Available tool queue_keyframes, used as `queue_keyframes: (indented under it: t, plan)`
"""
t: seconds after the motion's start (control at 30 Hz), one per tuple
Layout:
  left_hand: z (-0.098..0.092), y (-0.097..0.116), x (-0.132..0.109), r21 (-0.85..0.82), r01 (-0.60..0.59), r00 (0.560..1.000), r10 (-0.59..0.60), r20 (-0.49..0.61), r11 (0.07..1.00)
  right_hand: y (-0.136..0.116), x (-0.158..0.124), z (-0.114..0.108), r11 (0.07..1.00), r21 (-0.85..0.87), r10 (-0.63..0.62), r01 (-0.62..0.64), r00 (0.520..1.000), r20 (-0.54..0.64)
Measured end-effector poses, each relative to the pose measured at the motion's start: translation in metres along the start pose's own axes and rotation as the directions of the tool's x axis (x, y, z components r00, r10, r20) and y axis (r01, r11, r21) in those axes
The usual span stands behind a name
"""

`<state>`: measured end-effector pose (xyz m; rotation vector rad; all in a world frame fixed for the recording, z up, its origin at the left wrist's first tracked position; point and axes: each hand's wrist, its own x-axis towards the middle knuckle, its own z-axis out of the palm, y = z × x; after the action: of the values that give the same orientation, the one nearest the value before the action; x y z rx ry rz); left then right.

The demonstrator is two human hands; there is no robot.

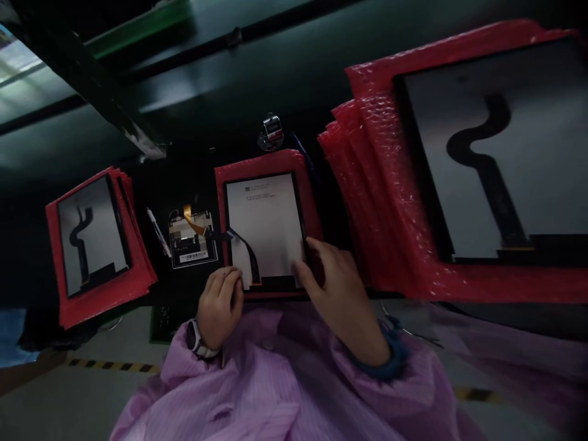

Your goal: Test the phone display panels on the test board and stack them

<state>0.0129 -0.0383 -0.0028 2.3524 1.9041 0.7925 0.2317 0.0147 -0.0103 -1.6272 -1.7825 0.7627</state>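
A flat screen panel with a pale grey back and a thin black edge (271, 236) lies in the middle of the black table (184, 184), close to the person. It sits on a red, shiny sheet of bubble wrap (260, 163). The left hand (222, 303) is at the near left corner of the panel. Its fingers are bent, but I cannot tell if its grip pinches the edge. The right hand (333, 275) is at the right edge, toward the near end. Its grip is spread, with a gap between the thumb and the first finger.

A bendy black ribbon cable (252, 250) starts at the panel's near edge. It curves left toward a small dark circuit board with a white label (192, 242). A gold strip (195, 226) lies on the far part of that board. A thin white pen (158, 231) lies left of the board. A shiny silver counter (272, 130) is just past the far end of the red sheet.

On the left is a pile of red wrap (110, 306) with a grey panel (98, 226) on top. On the right is a bigger red pile (374, 208) with another grey panel (436, 159) on top.
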Motion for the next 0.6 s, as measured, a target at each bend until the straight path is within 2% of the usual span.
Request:
queue_keyframes:
  t: [0.1, 0.2, 0.27, 0.37, 0.47, 0.6]
  plan:
    - [-0.001, 0.002, 0.001, 0.024, -0.005, 0.999, 0.004, 0.034, 1.0, 0.004, -0.008, 0.004, 0.984, 0.16, 0.085, -0.08, 0.996, -0.029]
    - [-0.006, 0.001, 0.004, 0.017, -0.014, 0.998, 0.013, 0.06, 1.0, 0.002, -0.01, 0.001, 0.896, 0.386, 0.23, -0.217, 0.973, 0.014]
    - [-0.01, -0.004, 0.009, -0.031, -0.006, 0.997, 0.008, 0.073, 0.999, -0.005, -0.011, -0.004, 0.842, 0.483, 0.264, -0.24, 0.964, 0.018]
    - [-0.011, -0.016, 0.018, -0.066, 0.105, 0.994, -0.103, 0.027, 0.992, -0.022, -0.014, -0.009, 0.856, 0.493, 0.207, -0.158, 0.977, -0.046]
    - [-0.005, -0.024, 0.023, -0.023, 0.237, 0.971, -0.238, -0.036, 0.971, -0.042, -0.019, -0.007, 0.882, 0.469, 0.106, -0.053, 0.991, -0.087]
    - [0.004, -0.025, 0.021, -0.041, 0.279, 0.959, -0.28, -0.032, 0.96, -0.067, -0.022, 0.004, 0.881, 0.451, -0.057, 0.143, 0.978, -0.199]
